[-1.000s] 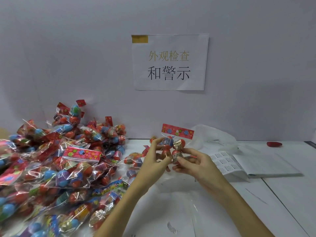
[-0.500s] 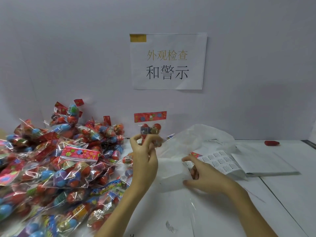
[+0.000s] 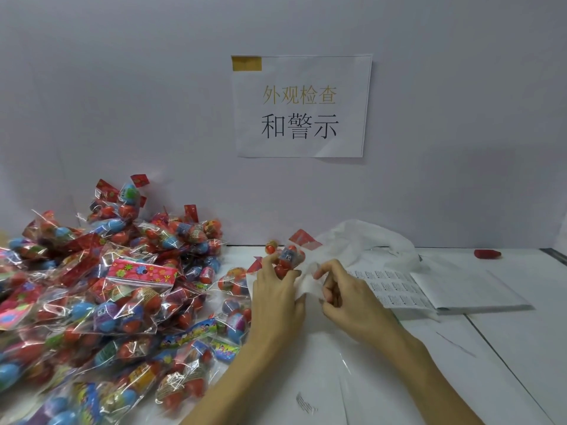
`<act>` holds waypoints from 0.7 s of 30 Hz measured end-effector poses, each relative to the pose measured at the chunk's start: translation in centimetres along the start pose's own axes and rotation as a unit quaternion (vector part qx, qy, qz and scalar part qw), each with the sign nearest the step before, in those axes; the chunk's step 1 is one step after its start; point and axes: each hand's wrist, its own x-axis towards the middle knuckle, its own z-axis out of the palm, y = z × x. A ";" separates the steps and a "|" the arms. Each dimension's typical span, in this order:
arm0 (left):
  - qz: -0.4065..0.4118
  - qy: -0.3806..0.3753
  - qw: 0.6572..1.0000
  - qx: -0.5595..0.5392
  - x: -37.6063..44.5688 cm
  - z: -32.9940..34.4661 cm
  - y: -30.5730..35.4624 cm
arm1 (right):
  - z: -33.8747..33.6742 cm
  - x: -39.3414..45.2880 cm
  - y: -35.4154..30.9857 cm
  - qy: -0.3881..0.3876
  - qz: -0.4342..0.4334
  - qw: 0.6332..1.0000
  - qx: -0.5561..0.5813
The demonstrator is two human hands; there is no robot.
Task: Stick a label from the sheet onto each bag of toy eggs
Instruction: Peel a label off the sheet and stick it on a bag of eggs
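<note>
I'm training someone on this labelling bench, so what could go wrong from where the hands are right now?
1. The left hand grips the bag of toy eggs from below only; it could slip while the label is pressed on.
2. The right hand hides whatever it pinches, so a label may curl or stick to the white plastic bag.
3. The pile of bags beside it invites mixing labelled with unlabelled.

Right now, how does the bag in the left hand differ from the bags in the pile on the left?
The bag is gripped by the left hand above the table; the pile lies on the table. The held bag is alone; the pile's bags overlap in a heap. Both are clear bags of colourful eggs with red tops.
</note>
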 end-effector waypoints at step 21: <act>0.117 0.014 0.987 -0.109 -0.3 1.6 0.5 | 2.0 0.9 0.7 0.216 0.192 0.933 0.214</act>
